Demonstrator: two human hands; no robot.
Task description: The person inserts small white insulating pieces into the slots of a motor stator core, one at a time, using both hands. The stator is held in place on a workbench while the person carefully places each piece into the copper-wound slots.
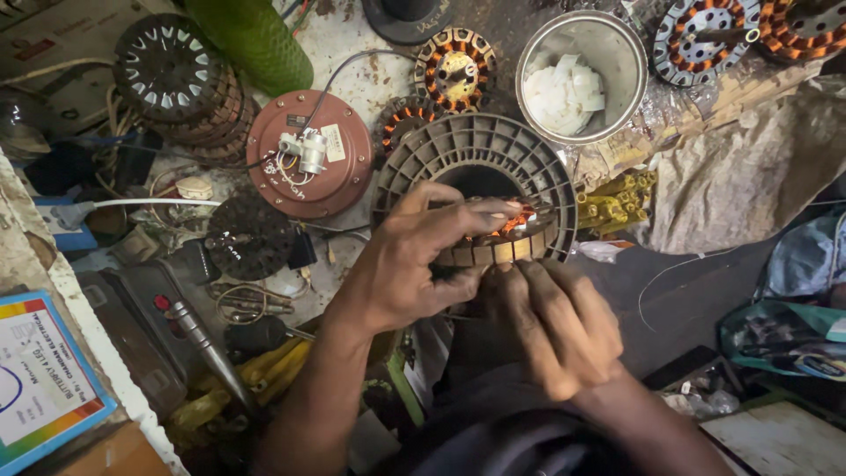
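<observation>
The wound stator [507,242] is being held at the centre, between the left hand [414,260] and the right hand [546,322]. Just behind it, the ribbed round housing [480,154] is lying. Left of the housing, the domed motor cover [308,154] is resting. Behind and to the right, the metal pot [617,53] is standing, scraps [564,92] lying in it.

Fan stator [507,242]: round, laminated metal core with orange copper windings, partly hidden by fingers. Sits tilted against a grey ribbed circular housing [480,159]. Left hand [414,264] grips it from above; right hand [546,322] supports it from below.
</observation>
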